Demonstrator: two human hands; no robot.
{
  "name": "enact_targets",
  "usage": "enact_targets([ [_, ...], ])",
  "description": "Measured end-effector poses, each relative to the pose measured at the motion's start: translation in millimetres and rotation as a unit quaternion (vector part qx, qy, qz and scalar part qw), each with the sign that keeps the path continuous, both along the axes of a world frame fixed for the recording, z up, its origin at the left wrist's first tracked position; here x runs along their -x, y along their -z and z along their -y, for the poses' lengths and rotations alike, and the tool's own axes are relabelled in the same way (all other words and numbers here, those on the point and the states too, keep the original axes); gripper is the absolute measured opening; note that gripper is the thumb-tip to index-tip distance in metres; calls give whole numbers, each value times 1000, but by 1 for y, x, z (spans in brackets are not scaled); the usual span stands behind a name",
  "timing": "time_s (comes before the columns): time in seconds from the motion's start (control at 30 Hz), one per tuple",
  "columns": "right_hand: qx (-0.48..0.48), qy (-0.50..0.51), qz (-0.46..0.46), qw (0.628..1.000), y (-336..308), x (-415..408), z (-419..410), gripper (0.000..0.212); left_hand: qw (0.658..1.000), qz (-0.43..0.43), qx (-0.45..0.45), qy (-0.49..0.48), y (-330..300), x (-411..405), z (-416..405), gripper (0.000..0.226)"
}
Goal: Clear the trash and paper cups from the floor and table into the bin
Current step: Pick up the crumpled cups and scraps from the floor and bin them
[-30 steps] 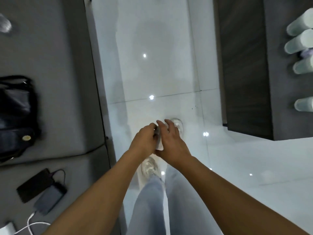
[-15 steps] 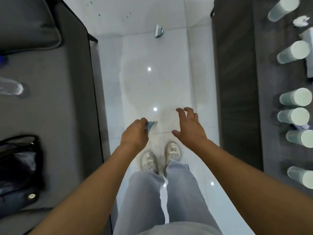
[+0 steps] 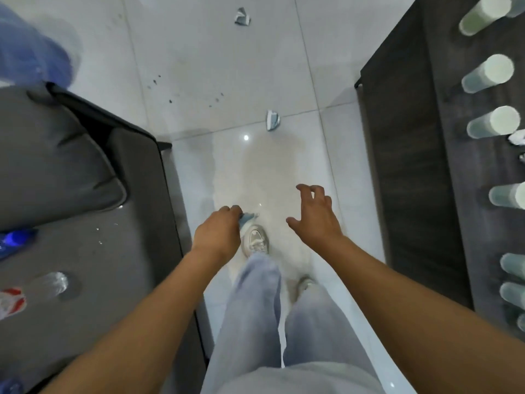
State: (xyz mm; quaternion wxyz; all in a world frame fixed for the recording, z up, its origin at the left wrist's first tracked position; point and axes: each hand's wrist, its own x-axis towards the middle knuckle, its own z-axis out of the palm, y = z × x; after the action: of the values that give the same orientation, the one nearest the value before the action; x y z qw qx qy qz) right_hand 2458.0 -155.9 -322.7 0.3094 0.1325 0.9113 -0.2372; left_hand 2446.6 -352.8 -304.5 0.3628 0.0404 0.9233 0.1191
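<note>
My left hand [image 3: 217, 234] grips a small crumpled blue-white scrap [image 3: 247, 218], which sticks out past its fingers. My right hand [image 3: 314, 216] hovers over the white floor with loosely spread fingers and holds nothing. Two more crumpled blue-white scraps lie on the tiles ahead, one near [image 3: 272, 120] and one farther off [image 3: 242, 17]. Several pale green paper cups [image 3: 495, 122] stand on the dark table [image 3: 409, 166] at the right, with a white crumpled tissue [image 3: 517, 137] among them. No bin is in view.
A grey sofa [image 3: 74, 194] fills the left side, with a clear plastic bottle [image 3: 52, 282], a blue object [image 3: 15, 240] and a red-white wrapper [image 3: 11, 302] on it. A blurred blue thing [image 3: 31, 49] shows at the top left. Dark specks dot the floor.
My hands have parted; the scrap stays in my left hand and my right hand has spread. I have walked forward, and the floor scraps and more cups have come into view.
</note>
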Motion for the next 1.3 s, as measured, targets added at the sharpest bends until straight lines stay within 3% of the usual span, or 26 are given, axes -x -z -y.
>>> enact_targets([
  [0.4, 15, 84, 26, 996, 56, 188, 9, 68, 1000, 8, 6, 20, 38, 222, 10, 25],
  [0.73, 33, 142, 42, 988, 146, 334, 11, 66, 999, 9, 6, 45, 118, 384, -6, 24],
  [0.93, 27, 159, 67, 985, 252, 379, 15, 66, 998, 6, -12, 57, 214, 445, -9, 29],
  [1.3, -10, 287, 103, 952, 505, 408, 11, 72, 984, -5, -46, 172, 451, 522, -29, 24],
])
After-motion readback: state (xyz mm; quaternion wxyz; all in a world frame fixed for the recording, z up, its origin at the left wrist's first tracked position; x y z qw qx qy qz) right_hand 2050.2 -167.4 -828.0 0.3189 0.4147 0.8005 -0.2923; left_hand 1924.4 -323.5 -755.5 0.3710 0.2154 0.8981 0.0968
